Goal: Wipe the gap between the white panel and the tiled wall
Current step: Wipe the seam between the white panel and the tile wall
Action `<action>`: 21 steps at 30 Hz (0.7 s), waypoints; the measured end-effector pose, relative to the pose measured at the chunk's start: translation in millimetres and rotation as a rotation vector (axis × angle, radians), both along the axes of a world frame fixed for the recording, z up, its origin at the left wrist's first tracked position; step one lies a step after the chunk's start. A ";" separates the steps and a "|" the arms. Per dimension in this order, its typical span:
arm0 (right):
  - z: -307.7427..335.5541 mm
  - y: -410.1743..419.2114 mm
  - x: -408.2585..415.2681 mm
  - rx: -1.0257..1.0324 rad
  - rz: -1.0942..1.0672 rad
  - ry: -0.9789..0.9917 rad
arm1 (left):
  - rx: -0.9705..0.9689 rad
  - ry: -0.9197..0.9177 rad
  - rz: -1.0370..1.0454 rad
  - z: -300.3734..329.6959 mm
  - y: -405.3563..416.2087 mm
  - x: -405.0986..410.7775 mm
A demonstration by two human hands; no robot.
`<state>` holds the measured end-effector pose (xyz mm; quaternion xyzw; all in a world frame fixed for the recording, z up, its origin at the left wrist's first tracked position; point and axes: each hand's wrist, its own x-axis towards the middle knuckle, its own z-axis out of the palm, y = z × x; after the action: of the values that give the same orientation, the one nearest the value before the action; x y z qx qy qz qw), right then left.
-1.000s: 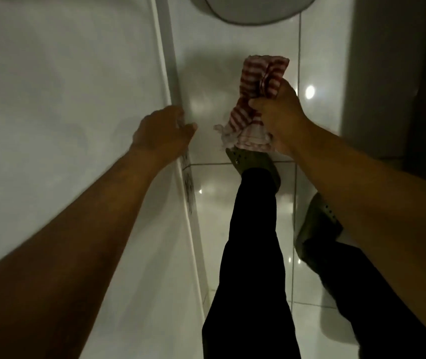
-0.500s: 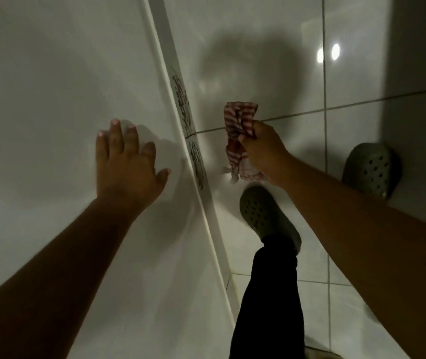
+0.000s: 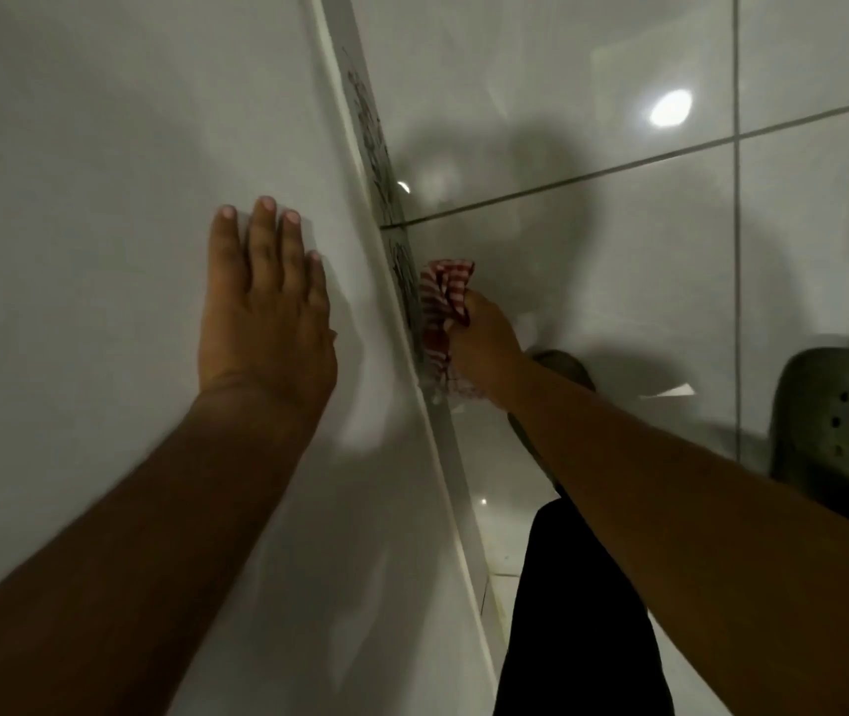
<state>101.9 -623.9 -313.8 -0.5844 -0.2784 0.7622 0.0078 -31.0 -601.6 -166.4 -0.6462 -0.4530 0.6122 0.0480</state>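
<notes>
A large white panel [image 3: 102, 173] fills the left half of the view. Its right edge runs diagonally from top centre down to bottom centre. Beside that edge is a narrow strip with dark grime marks, the gap [image 3: 386, 209], bordered by glossy tiles [image 3: 618, 240]. My left hand [image 3: 265, 312] lies flat on the panel, fingers spread a little, holding nothing. My right hand [image 3: 484, 343] is shut on a bunched red-and-white striped cloth [image 3: 440, 307]. The cloth is pressed against the grimy strip right next to the panel's edge.
Two olive-green perforated clogs are on the tiles, one [image 3: 841, 421] at the right edge and one [image 3: 562, 364] partly hidden behind my right forearm. My dark trouser leg [image 3: 577, 612] hangs at bottom centre. A lamp reflection [image 3: 670, 108] glares on the tiles.
My left hand went from gripping the panel's edge to lying flat on its face. My right hand carried the cloth leftward until it touched the strip beside the panel.
</notes>
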 end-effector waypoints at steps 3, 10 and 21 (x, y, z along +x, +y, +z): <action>-13.2 -18.5 -11.5 0.005 -0.040 -0.002 | 0.037 0.000 -0.009 -6.3 -8.9 1.6; -33.5 -46.1 -24.6 0.121 -0.049 0.128 | 0.134 0.002 0.119 -17.1 -16.3 14.2; -60.2 -35.0 -44.5 -0.041 0.206 0.163 | 0.114 0.040 0.287 -4.1 -9.3 42.4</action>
<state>57.3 -658.9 -374.0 -0.4888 -0.3197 0.8095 -0.0598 11.5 -610.9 -170.4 -0.5588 -0.5736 0.5988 0.0053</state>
